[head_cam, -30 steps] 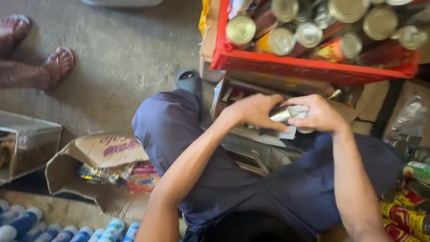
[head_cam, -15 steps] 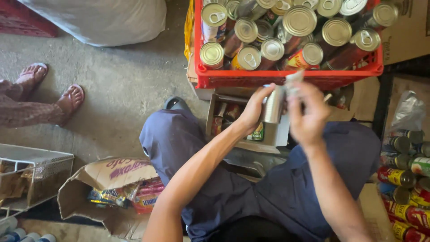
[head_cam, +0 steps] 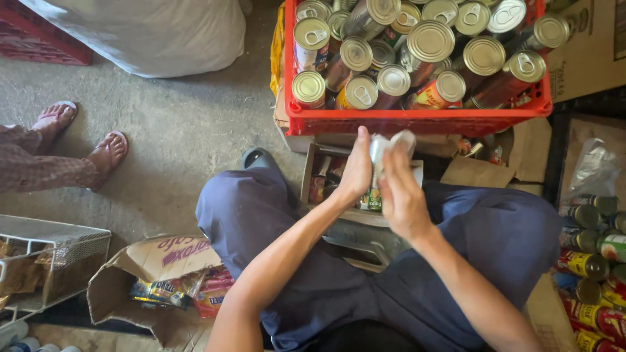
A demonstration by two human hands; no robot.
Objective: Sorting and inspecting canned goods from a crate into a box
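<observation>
Over lap: can (head_cam: 376, 189) upright, held btwn 2 hands
Left hand (head_cam: 357, 171): pressed flat on can side
Right hand (head_cam: 401, 195): pinching white cloth (head_cam: 391, 145) atop can
Ahead: red crate (head_cam: 417, 120) w/ cans

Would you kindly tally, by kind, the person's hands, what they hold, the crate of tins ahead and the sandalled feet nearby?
Hands: 2, left hand and right hand
Tin held between them: 1
Red crate of tins: 1
Sandalled feet of another person: 2
Total: 6
</observation>
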